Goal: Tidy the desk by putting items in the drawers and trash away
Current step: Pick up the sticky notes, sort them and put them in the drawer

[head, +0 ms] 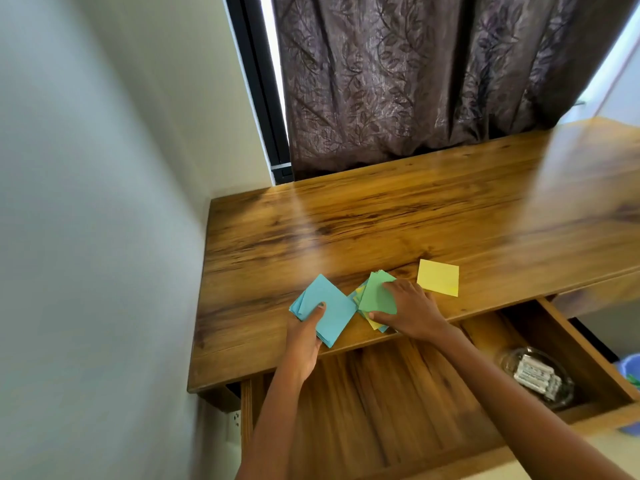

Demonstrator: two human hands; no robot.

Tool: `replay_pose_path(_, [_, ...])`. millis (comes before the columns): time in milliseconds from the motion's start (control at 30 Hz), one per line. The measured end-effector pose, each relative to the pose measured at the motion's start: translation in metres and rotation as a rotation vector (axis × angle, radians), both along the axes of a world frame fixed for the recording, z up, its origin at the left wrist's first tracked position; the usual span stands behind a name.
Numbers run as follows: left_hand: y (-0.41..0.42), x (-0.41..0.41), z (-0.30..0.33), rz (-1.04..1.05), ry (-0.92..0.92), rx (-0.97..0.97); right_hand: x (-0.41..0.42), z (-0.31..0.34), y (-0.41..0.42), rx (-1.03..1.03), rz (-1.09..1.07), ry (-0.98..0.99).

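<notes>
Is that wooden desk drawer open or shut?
Open: the wooden drawer is pulled out below the desk edge, exposing a clear glass dish inside.

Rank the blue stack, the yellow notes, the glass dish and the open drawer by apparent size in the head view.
1. Drawer
2. Blue stack and glass dish: look alike, and the dish is nearer, so unranked
3. Yellow notes

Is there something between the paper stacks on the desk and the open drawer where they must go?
Nothing visible blocks the way. The blue stack and green stack lie near the desk's front edge, directly above the open drawer, whose only content, a glass dish, sits far right.
</notes>
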State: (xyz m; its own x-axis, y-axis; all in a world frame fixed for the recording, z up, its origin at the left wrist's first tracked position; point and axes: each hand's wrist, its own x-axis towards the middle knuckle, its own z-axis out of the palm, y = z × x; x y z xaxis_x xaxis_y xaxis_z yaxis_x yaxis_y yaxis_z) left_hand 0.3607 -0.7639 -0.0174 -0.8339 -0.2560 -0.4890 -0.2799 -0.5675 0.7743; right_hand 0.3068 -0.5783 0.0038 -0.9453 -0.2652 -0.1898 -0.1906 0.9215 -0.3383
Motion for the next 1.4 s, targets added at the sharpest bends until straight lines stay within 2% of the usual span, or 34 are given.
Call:
replay_pose_path(200, [-0.007, -0.002, 0.0, -0.051, -0.002, 0.07, 0.003, 0.001, -0.012, 0.083, -0.026, 0.054])
replay_pose_path(500, [-0.014, -0.002, -0.006, -0.1, 0.013, 0.131, -0.01, 0.01, -0.017, -0.021, -0.031, -0.12])
replay_pose_path(567, [-0.015, -0.001, -0.006, -0.114, 0.015, 0.141, -0.007, 0.01, -0.02, -0.073, -0.087, -0.062])
replay_pose_path(700, [-0.013, -0.004, -0.003, -0.117, -0.001, 0.158, 0.003, 0.029, -0.033, -0.157, -0.263, 0.247])
replay_pose_path(800, [-0.012, -0.001, 0.0, -0.078, 0.023, 0.235, 0.012, 0.044, -0.056, -0.221, -0.198, 0.33])
replay_pose_path(900, [-0.017, 0.005, -0.001, -0.05, 0.086, 0.348, 0.026, 0.043, -0.092, -0.228, -0.041, 0.251])
replay_pose_path(1033, [-0.031, 0.012, -0.003, -0.039, 0.127, 0.501, 0.043, 0.019, -0.123, 0.001, 0.229, 0.022])
replay_pose_path(1133, [-0.036, 0.015, -0.004, -0.084, 0.088, 0.525, 0.05, 0.003, -0.128, 0.112, 0.315, -0.147])
replay_pose_path(1233, [-0.031, 0.012, -0.009, -0.077, 0.042, 0.478, 0.046, 0.009, -0.124, 0.057, 0.337, -0.233])
replay_pose_path(1300, [-0.028, 0.01, -0.012, -0.068, 0.047, 0.482, 0.039, 0.021, -0.116, -0.052, 0.34, -0.277])
replay_pose_path(1400, [-0.027, 0.01, -0.012, -0.059, 0.077, 0.442, 0.025, 0.034, -0.099, -0.268, 0.212, -0.13])
